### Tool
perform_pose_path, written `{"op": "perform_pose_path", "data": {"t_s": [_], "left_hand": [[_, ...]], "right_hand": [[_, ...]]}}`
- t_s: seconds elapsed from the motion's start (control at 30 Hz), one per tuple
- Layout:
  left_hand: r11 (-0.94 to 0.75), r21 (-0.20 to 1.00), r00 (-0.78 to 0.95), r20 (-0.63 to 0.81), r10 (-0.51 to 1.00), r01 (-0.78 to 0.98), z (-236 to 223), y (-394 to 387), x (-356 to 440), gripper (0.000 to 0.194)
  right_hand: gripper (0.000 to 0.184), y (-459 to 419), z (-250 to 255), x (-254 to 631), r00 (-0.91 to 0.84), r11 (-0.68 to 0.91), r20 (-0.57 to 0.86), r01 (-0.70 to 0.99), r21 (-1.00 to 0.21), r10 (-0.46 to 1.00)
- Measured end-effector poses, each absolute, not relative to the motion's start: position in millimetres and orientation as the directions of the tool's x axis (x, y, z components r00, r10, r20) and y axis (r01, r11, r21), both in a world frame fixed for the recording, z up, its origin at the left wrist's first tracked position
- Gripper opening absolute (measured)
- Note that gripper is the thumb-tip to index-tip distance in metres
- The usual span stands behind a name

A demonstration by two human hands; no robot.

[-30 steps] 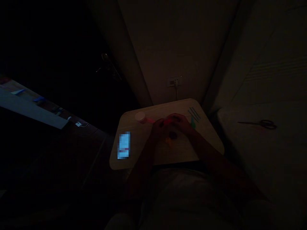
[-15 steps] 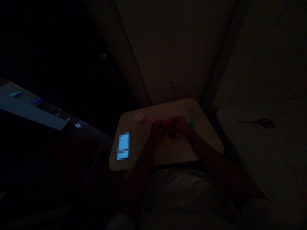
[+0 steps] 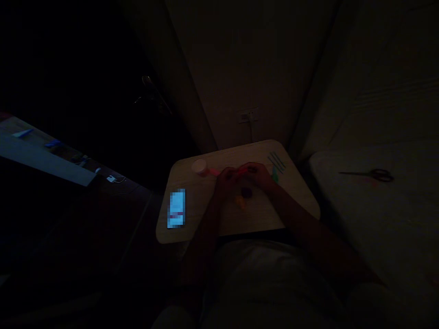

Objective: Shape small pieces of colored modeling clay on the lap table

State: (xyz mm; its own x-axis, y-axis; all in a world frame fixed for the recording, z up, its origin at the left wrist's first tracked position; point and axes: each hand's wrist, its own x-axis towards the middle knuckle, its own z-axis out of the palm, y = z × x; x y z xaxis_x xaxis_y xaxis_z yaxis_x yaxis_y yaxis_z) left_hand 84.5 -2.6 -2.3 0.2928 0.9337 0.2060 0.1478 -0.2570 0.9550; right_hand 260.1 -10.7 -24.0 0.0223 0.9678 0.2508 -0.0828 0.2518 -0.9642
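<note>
The light is very dim. My left hand [image 3: 225, 181] and my right hand [image 3: 259, 174] meet over the small wooden table [image 3: 199, 214], fingers curled in. Between them, a small bright red-pink piece [image 3: 243, 171] is pinched; its kind is too dark to make out. Just left of my left hand lies a pink strip [image 3: 213, 172], close to a pale round tub or lid [image 3: 199, 167]. Below my hands are an orange lump [image 3: 240, 203] and a dark round lump [image 3: 246, 193]. A green piece [image 3: 275, 175] rests beside my right wrist.
Several thin greenish sticks [image 3: 276, 162] lie at the table's back right. A lit phone [image 3: 176, 208] is at the left. Scissors [image 3: 372, 174] lie on a pale surface to the right. A plugged wall socket [image 3: 247, 115] is behind the table.
Both hands have shifted very slightly, and the fingers of my right hand have moved around the red-pink piece. The things on the table stay where they were.
</note>
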Motion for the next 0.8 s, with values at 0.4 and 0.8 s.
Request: {"op": "perform_pose_path", "data": {"t_s": [0.4, 0.8], "left_hand": [[-0.310, 0.931, 0.250, 0.259, 0.933, 0.192, 0.3, -1.2, 81.1, 0.031], [-0.348, 0.920, 0.281, 0.290, 0.915, 0.183, 1.0, -1.4, 81.6, 0.028]], "right_hand": [[0.039, -14.9, -21.3, 254.6, -0.009, 0.259, 0.259, 0.011, -0.966, 0.966], [0.031, -10.9, -25.7, 256.4, -0.028, 0.273, 0.271, 0.128, -0.954, 0.962]]}}
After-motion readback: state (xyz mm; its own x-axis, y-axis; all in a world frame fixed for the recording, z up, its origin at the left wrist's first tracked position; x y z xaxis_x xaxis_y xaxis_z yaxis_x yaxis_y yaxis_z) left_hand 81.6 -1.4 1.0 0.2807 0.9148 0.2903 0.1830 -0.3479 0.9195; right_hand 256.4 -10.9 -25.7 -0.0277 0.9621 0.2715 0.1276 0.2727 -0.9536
